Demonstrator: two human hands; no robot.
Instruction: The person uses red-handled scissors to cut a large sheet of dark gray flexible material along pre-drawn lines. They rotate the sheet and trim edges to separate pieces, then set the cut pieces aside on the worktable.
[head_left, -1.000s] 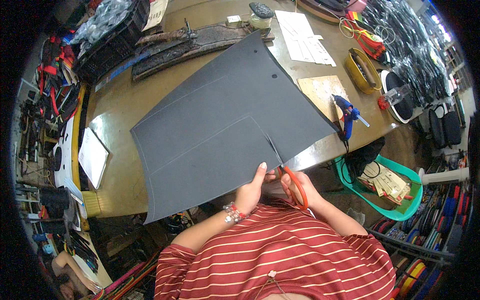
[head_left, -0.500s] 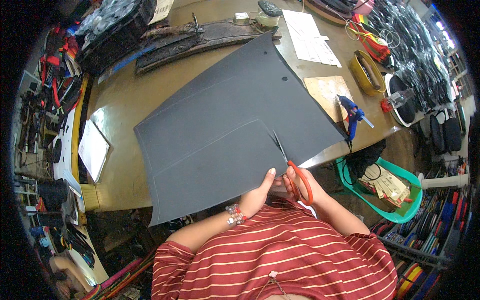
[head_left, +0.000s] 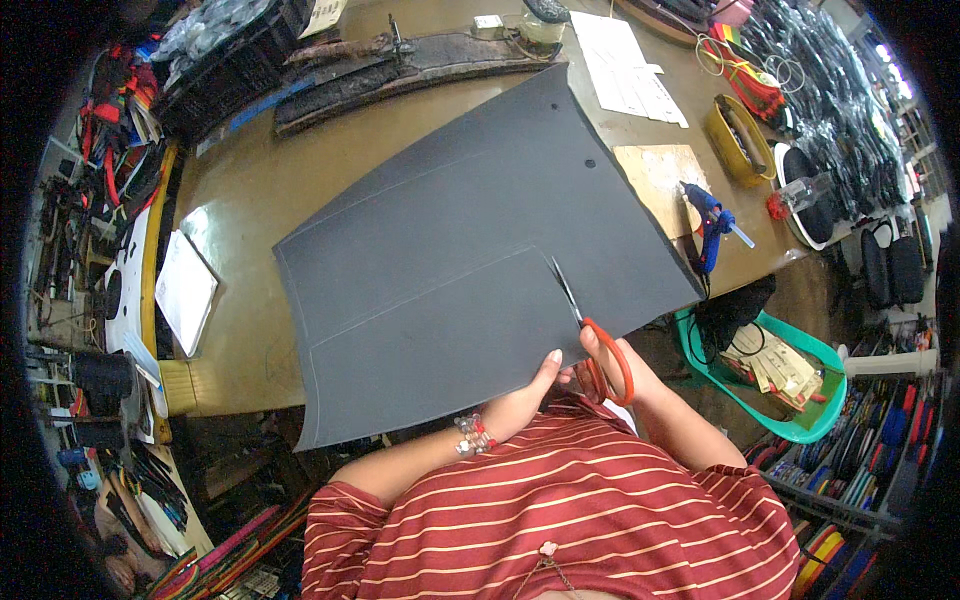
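A large dark grey sheet (head_left: 440,230) with thin pale lines drawn on it lies across the table and overhangs its near edge. My left hand (head_left: 540,387) grips the sheet's near edge, thumb on top and fingers beneath. Just right of it, my right hand (head_left: 613,362) holds orange-handled scissors (head_left: 597,345), its fingers through the loops. The metal blades point away from me over the sheet, beside the near end of a drawn line. Part of the lower blade and my left fingertips are hidden.
Right of the sheet, a blue glue gun (head_left: 712,222) rests by a tan board (head_left: 655,185). Beyond are a yellow container (head_left: 738,150) and white papers (head_left: 625,75). A green tub (head_left: 800,425) stands below the table's right side. A white pad (head_left: 187,290) lies at the left.
The sheet has shifted slightly to the right in view. Both hands and the scissors have moved a little right and nearer to me; the scissor blades look more closed together.
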